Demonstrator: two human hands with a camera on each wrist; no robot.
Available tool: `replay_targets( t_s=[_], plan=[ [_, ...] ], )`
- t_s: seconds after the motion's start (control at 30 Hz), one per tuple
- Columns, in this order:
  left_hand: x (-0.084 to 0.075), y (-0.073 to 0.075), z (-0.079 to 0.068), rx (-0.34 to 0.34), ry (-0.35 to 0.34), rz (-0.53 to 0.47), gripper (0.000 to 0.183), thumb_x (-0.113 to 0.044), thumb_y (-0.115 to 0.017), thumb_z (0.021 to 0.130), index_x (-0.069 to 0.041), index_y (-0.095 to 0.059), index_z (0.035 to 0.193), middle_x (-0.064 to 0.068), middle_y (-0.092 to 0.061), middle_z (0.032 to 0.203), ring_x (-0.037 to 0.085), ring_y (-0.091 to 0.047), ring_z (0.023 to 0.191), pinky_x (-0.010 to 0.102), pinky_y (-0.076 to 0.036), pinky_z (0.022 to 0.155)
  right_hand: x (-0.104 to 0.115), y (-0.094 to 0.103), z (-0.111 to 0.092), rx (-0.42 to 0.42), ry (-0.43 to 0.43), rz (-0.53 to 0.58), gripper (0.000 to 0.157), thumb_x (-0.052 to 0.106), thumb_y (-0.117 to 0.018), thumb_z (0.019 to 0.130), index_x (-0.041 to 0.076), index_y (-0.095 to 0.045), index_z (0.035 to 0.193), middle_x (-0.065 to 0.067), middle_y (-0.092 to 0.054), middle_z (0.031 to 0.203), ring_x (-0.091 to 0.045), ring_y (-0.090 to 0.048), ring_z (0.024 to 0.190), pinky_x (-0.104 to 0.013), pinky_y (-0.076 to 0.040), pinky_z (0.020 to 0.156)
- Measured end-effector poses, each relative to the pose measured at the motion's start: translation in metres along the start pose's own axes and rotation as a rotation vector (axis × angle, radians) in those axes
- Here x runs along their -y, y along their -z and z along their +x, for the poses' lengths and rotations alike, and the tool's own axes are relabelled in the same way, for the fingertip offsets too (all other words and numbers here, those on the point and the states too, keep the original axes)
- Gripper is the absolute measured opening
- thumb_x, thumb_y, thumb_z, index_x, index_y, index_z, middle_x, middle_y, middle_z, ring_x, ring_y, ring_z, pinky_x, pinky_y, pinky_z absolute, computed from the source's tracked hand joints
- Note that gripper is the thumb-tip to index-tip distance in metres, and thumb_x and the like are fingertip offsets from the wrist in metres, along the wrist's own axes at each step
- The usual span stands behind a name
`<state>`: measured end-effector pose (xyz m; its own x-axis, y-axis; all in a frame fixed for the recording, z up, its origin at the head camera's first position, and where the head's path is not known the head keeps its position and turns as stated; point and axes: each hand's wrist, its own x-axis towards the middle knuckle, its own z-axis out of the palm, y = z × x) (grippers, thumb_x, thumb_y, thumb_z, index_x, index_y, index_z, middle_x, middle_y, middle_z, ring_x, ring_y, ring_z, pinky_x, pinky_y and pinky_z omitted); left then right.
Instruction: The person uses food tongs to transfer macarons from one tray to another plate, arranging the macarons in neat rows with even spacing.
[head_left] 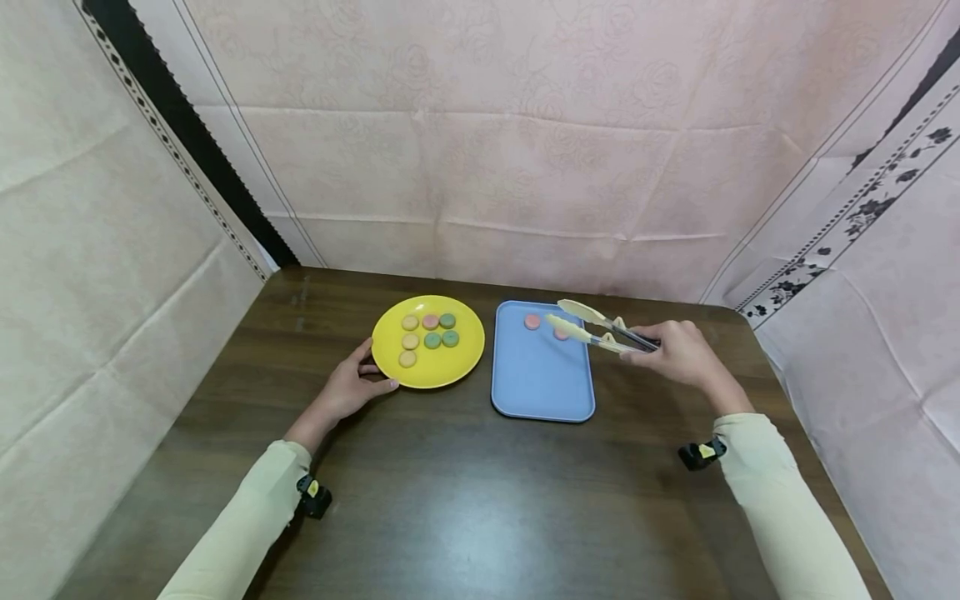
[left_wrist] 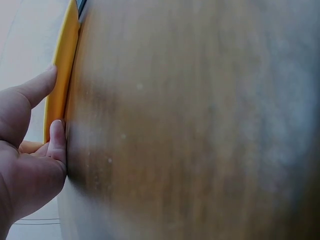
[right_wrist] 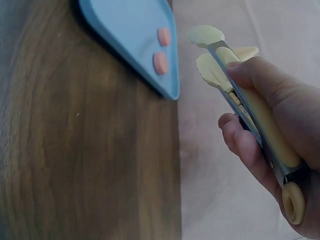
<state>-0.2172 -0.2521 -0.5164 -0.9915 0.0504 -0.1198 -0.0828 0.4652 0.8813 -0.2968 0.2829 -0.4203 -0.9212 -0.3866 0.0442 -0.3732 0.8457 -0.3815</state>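
Note:
My left hand (head_left: pixel 351 385) holds the left rim of a round yellow plate (head_left: pixel 465 367), its thumb and fingers along the edge. In the left wrist view the plate's orange-looking side (left_wrist: pixel 64 65) lies against the fingers. Yellow, pink and green macaron-like discs (head_left: pixel 432 340) sit on the plate. My right hand (head_left: pixel 675 354) grips metal tongs (head_left: pixel 592 315) with cream tips and grips. The tips stand apart with nothing between them, over the upper right of a blue tray (head_left: pixel 542 383). Two pink discs (right_wrist: pixel 160 63) lie on that tray, one partly under the tongs in the head view.
Plate and tray stand side by side near the far edge of a dark brown wooden table (head_left: pixel 420 483). Pale patterned cloth (head_left: pixel 480 167) hangs behind the table and on both sides. A small black camera is strapped to each wrist.

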Motion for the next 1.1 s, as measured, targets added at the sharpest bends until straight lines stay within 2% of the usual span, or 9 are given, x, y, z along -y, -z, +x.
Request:
replay_targets(
  t_s=[0.13,0.47,1.1],
  plan=[
    [0.000,0.000,0.000,0.000,0.003,0.000,0.098,-0.019,-0.079,0.092,-0.009,-0.014,0.165,0.017,-0.039,0.157,0.034,-0.053,0.127,0.039,-0.055,0.091,-0.006,-0.003,0.002,0.035,-0.012,-0.006,0.053,0.040,-0.079,0.089,0.003,-0.073,0.126,0.004,-0.049,0.060,-0.015,-0.039,0.055,-0.031,-0.034,0.052],
    [0.002,-0.002,0.003,0.007,0.006,0.000,0.098,-0.025,-0.080,0.092,-0.011,-0.016,0.165,0.016,-0.039,0.157,0.033,-0.053,0.126,0.035,-0.055,0.089,-0.012,-0.014,-0.005,0.076,-0.047,0.009,0.054,0.036,-0.078,0.090,-0.003,-0.070,0.127,0.003,-0.050,0.061,-0.013,-0.039,0.052,-0.030,-0.034,0.049],
    [0.000,0.000,0.001,0.001,0.012,-0.002,0.098,-0.022,-0.081,0.091,-0.013,-0.018,0.165,0.016,-0.041,0.155,0.033,-0.053,0.126,0.035,-0.055,0.089,-0.012,-0.017,-0.007,0.078,-0.048,-0.004,0.052,0.033,-0.078,0.089,-0.002,-0.071,0.126,0.002,-0.047,0.061,-0.012,-0.037,0.051,-0.028,-0.032,0.046]
  ],
)
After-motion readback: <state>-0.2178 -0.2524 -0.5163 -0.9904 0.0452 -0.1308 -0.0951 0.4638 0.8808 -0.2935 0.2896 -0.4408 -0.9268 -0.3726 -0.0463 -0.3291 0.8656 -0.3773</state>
